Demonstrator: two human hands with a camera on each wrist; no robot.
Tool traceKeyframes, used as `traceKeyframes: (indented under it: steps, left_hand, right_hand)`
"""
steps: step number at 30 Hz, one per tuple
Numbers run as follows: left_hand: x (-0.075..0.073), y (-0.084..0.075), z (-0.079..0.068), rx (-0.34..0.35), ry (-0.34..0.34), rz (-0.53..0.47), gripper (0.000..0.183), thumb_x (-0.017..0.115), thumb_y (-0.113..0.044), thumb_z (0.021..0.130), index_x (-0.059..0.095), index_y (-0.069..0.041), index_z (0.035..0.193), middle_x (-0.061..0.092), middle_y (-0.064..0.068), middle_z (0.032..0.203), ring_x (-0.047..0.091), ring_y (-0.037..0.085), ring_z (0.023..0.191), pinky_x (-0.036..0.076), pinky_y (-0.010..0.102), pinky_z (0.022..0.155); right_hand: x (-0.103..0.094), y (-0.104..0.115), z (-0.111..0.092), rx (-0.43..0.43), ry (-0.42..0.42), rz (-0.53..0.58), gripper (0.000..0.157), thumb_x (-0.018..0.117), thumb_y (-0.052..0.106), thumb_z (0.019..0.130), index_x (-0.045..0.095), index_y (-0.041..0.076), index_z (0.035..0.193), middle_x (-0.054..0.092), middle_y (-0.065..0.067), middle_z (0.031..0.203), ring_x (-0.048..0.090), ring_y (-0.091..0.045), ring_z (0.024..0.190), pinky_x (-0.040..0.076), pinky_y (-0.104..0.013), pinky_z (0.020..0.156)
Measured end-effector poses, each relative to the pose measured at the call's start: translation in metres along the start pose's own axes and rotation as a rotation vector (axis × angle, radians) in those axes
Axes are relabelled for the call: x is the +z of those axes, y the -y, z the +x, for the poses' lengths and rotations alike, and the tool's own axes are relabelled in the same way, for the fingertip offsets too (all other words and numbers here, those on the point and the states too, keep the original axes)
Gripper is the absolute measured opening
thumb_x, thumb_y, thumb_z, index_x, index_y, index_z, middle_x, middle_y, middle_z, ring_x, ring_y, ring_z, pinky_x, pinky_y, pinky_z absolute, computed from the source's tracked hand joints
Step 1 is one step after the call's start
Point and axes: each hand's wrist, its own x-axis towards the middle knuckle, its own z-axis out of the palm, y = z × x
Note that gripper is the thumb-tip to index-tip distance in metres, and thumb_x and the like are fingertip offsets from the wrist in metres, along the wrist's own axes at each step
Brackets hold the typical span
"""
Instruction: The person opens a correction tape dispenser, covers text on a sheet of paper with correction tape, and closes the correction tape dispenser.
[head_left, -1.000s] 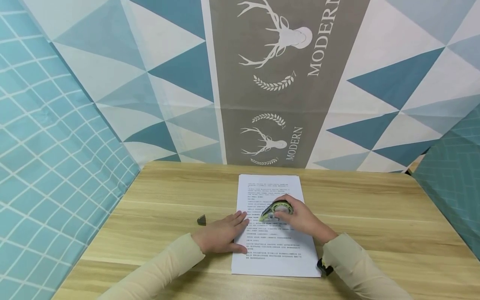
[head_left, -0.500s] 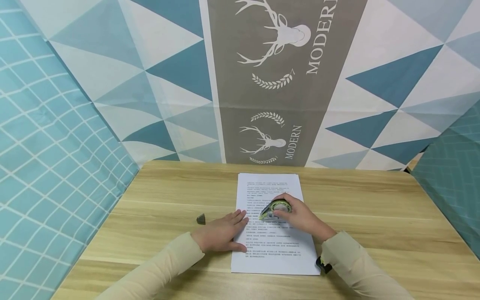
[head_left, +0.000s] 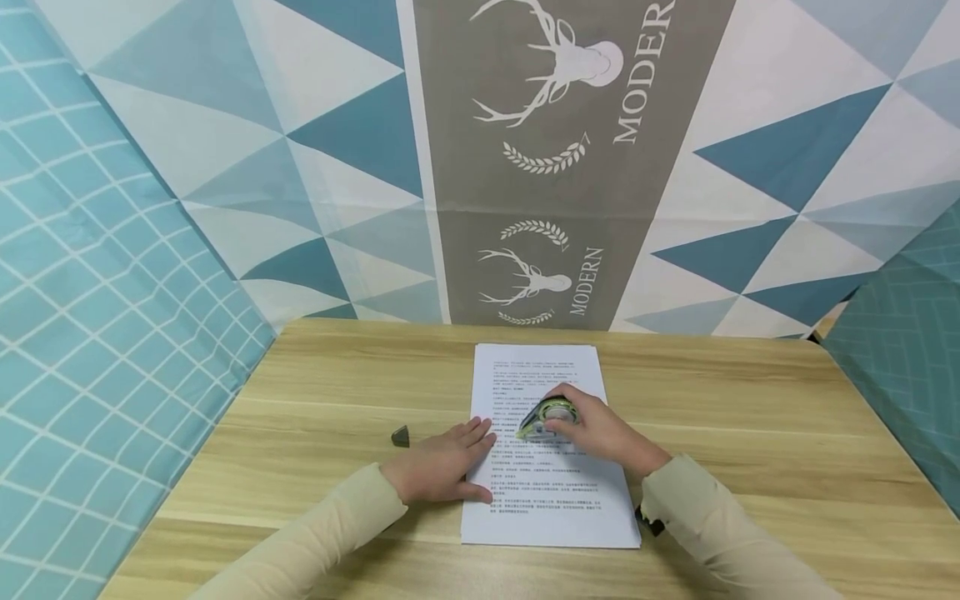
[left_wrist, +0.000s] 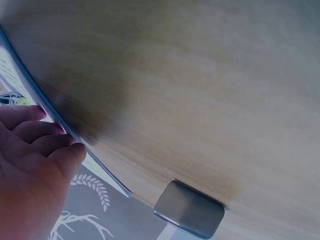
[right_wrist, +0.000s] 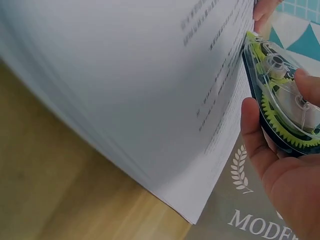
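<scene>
A stack of printed paper (head_left: 551, 529) lies on the wooden table, in the middle of the head view. My left hand (head_left: 442, 462) rests across its left edge, fingers straight and spread. With thumb and fingers, my right hand (head_left: 606, 435) grips a correction tape dispenser (head_left: 537, 419), its tip pointing left at a line of text about halfway down the page. In the right wrist view, green gears show through the clear casing of the dispenser (right_wrist: 280, 95); whether the tip touches the paper is hard to tell. A small dark cap (left_wrist: 190, 210) lies beyond my left hand.
The wooden table (head_left: 765, 433) extends on both sides of the paper. A patterned cloth backdrop (head_left: 360, 167) with deer heads stands behind its far edge, and a blue checked cloth (head_left: 112, 292) hangs at the left.
The head view shifts very slightly. Both hands keep their places on the paper, and the right hand still grips the correction tape dispenser.
</scene>
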Motion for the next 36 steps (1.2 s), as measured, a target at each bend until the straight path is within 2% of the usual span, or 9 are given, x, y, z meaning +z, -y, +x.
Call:
traceKeyframes:
  steps: [6, 19, 23, 30, 36]
  left_hand:
    - [-0.002, 0.000, 0.000, 0.002, -0.012, 0.001, 0.086, 0.046, -0.065, 0.086, 0.034, -0.004, 0.144, 0.027, 0.017, 0.152, 0.025, 0.030, 0.142, 0.027, 0.037, 0.115]
    - [-0.004, -0.001, 0.000, 0.003, -0.015, -0.011, 0.085, 0.048, -0.064, 0.085, 0.034, -0.004, 0.144, 0.028, 0.017, 0.152, 0.026, 0.031, 0.142, 0.028, 0.038, 0.115]
    - [-0.004, -0.001, 0.000, -0.003, -0.007, -0.017, 0.085, 0.049, -0.063, 0.085, 0.034, -0.004, 0.144, 0.028, 0.016, 0.152, 0.026, 0.030, 0.142, 0.028, 0.038, 0.115]
    - [-0.001, 0.001, 0.001, -0.005, -0.005, -0.018, 0.085, 0.048, -0.064, 0.085, 0.035, -0.004, 0.144, 0.028, 0.016, 0.152, 0.025, 0.029, 0.142, 0.027, 0.038, 0.115]
    - [0.000, 0.001, 0.001, -0.013, 0.001, -0.026, 0.085, 0.048, -0.065, 0.085, 0.034, -0.005, 0.144, 0.028, 0.015, 0.152, 0.025, 0.029, 0.142, 0.028, 0.037, 0.115]
  right_hand:
    - [-0.006, 0.006, 0.002, -0.031, 0.029, -0.066, 0.027, 0.065, 0.021, 0.087, 0.055, 0.016, 0.112, 0.062, 0.002, 0.101, 0.058, -0.012, 0.094, 0.048, -0.036, 0.082]
    - [-0.014, 0.006, 0.003, -0.068, 0.062, -0.108, 0.028, 0.065, 0.022, 0.088, 0.055, 0.013, 0.112, 0.062, 0.001, 0.098, 0.057, -0.011, 0.089, 0.048, -0.035, 0.081]
    - [-0.017, 0.005, 0.002, -0.070, 0.074, -0.104, 0.027, 0.064, 0.021, 0.088, 0.054, 0.011, 0.111, 0.062, 0.000, 0.097, 0.056, -0.011, 0.087, 0.047, -0.035, 0.079]
    - [-0.019, 0.001, 0.000, -0.020, 0.087, -0.062, 0.026, 0.064, 0.020, 0.089, 0.053, 0.013, 0.112, 0.061, 0.001, 0.097, 0.055, -0.011, 0.084, 0.046, -0.033, 0.078]
    - [-0.022, -0.005, -0.004, -0.022, 0.086, -0.077, 0.028, 0.064, 0.020, 0.089, 0.053, 0.011, 0.113, 0.061, 0.000, 0.097, 0.055, -0.011, 0.085, 0.046, -0.034, 0.079]
